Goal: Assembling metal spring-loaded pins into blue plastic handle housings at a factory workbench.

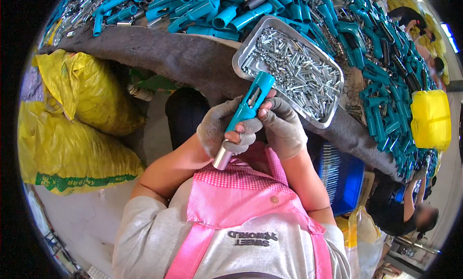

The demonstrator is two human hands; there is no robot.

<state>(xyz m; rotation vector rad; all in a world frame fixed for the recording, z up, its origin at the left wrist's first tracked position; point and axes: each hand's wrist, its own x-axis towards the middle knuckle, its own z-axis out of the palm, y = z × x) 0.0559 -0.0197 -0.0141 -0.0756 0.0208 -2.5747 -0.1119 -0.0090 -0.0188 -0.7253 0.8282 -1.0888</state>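
Observation:
Gloved fingers of my left hand [229, 127] wrap round a teal plastic tube [247, 104] with a long slot cut in its side. A silver metal sleeve [222, 156] forms its lower end, near my apron. The tube is tilted, its open teal end up and to the right. My right hand [284, 128], also gloved with bare fingertips, is closed in a pinch against the tube beside the slot. What lies between those fingertips is hidden. Just beyond the hands, a metal tray [237, 62] holds many small silver pins.
Teal plastic parts [197, 11] are heaped along the dark cloth-covered table edge [144, 50]. Yellow sacks [82, 149] stand at left. On the right are a blue crate [348, 182], a yellow container [430, 119] and a co-worker [393, 202]; more people sit farther off.

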